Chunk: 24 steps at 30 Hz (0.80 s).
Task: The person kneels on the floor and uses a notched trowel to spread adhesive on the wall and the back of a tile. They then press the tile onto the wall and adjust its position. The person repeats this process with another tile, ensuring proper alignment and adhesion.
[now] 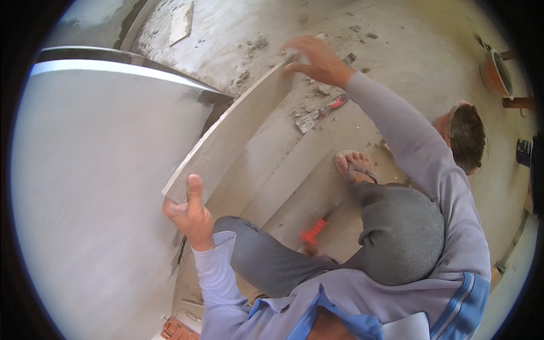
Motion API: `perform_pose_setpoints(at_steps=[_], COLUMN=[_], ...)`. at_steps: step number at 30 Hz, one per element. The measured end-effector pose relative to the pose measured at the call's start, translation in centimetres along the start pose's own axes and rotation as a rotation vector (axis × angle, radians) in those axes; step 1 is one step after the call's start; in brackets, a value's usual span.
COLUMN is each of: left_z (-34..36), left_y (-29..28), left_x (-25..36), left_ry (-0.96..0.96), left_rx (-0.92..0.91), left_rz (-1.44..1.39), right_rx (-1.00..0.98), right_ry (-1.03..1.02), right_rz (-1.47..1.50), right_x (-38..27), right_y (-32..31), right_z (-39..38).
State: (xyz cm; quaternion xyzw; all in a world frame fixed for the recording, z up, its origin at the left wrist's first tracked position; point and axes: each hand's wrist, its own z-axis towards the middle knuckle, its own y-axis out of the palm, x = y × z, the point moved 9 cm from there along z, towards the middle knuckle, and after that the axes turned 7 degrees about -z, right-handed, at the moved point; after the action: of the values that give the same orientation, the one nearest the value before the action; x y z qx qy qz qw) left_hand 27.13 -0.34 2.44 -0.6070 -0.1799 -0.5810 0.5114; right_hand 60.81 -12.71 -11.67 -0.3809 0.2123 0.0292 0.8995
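Note:
A long, flat slab, seemingly tile or stone point(241, 122), is held up on edge between my two hands, slanting from near left to far right. My left hand point(194, 221) grips its near end, thumb up against the face and fingers behind. At the far end, my right hand point(324, 61) is curled over the slab's top corner, slightly blurred. Below that hand, a scraper with a red and black handle point(322, 113) lies on the floor. A red-handled tool point(313, 232), its shaft blurred, lies between my legs.
A smooth grey wall or panel point(102, 170) fills the left. Mortar crumbs point(246, 76) litter the floor beyond the slab. At right stand an orange bucket of mortar point(466, 139) and another bucket point(497, 73). A pale board piece point(181, 24) lies far off, orange-red bricks point(179, 328) near left.

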Motion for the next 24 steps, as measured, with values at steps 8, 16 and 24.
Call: perform_pose_setpoints(at_steps=[8,16,24], left_z=[1.0,1.0,-0.8], left_y=[1.3,2.2,1.9], left_x=[2.5,2.7,2.9], left_ry=[-0.057,-0.125,0.112], left_rx=[-0.078,-0.175,-0.153], left_rz=[0.061,0.077,0.037], right_rx=[-0.546,-0.754,-1.0], right_ry=[0.026,0.37,0.998], right_rz=[-0.382,-0.163,0.467], right_x=[1.0,-0.3,-8.8], right_y=[6.3,3.6,-14.2], right_z=[-17.2,-21.5,-12.7])
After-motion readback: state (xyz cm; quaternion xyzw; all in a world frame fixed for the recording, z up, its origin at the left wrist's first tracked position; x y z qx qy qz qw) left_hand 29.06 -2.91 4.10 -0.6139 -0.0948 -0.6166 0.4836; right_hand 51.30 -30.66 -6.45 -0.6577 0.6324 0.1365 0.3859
